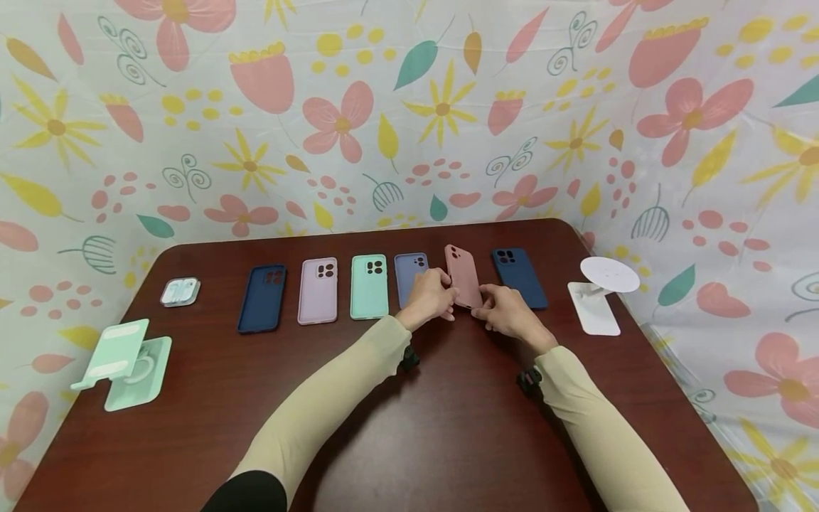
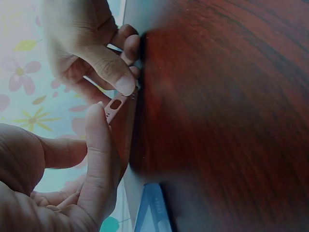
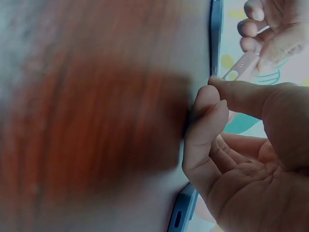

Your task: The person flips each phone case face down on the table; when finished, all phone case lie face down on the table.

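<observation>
Both hands are at a pink phone case [image 1: 463, 277], which is tilted with its lower edge lifted towards me. My left hand [image 1: 430, 293] pinches the left side near the lower corner. At the lower right corner, my right hand [image 1: 508, 311] holds the case between thumb and fingers. The case's bottom edge with a port cutout [image 2: 116, 104] shows between the hands in the left wrist view. A periwinkle phone case [image 1: 409, 274] lies just left, partly hidden by my left hand. To the right lies a dark blue phone case [image 1: 520, 276].
Further left in the row lie a mint case [image 1: 368, 288], a lilac case [image 1: 318, 291] and a navy case [image 1: 261, 300]. An earphone box [image 1: 180, 292] and a green folding stand [image 1: 137, 370] are at the left. A white stand [image 1: 598, 309] stands at the right edge.
</observation>
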The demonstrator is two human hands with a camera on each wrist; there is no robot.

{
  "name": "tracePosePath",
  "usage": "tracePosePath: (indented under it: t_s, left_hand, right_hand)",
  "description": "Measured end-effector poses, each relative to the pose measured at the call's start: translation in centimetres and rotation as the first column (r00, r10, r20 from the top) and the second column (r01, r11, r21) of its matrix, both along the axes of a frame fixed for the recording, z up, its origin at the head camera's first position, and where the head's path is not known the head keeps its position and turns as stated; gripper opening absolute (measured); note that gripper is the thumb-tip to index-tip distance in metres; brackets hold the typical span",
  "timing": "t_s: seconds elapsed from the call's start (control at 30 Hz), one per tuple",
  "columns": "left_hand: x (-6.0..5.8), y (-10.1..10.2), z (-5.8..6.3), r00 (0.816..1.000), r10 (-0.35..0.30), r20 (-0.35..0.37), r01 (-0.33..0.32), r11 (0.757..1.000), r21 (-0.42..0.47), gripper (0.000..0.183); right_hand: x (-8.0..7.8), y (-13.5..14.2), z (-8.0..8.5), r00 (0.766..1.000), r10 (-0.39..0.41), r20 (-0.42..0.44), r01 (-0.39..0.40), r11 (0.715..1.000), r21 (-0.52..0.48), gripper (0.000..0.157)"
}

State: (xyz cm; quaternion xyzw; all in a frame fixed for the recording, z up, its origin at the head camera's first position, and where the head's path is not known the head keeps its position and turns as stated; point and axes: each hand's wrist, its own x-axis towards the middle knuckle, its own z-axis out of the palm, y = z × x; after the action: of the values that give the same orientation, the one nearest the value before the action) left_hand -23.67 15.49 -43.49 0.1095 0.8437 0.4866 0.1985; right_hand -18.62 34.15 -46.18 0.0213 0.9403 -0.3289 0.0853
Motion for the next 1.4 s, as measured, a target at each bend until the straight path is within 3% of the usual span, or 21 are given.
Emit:
tracePosePath:
  t_s: [0.3, 0.43, 0.6, 0.83, 1.4]
  left_hand:
    - [-0.5, 0.8, -0.8, 0.999, -0.036, -0.023, 0.034, 0.996, -0.088, 0.023]
    - [-1.6, 1.7, -2.6, 0.996, -0.064, -0.062, 0.055, 0.987, -0.148, 0.01]
    - [-2.8, 2.5, -4.3, 0.993, -0.101, -0.06, 0.089, 0.981, -0.171, 0.023]
    - [-4.4, 3.5, -6.9, 0.991, -0.118, -0.06, 0.105, 0.976, -0.19, 0.022]
    - [-4.2, 3.8, -7.2, 0.994, -0.106, -0.01, 0.102, 0.972, -0.21, 0.023]
  right_hand:
    - [0.5, 0.3, 0.2, 0.999, -0.028, -0.025, 0.029, 0.999, 0.026, 0.064]
    - [0.7, 0.3, 0.3, 0.999, -0.039, -0.018, 0.04, 0.999, 0.026, 0.064]
    - [0.9, 0.4, 0.3, 0.998, -0.055, -0.007, 0.055, 0.998, 0.03, 0.064]
    - [1.0, 0.5, 0.3, 0.998, -0.055, -0.02, 0.056, 0.997, 0.062, 0.062]
    - [1.1, 0.6, 0.3, 0.996, -0.09, -0.014, 0.091, 0.992, 0.09, 0.062]
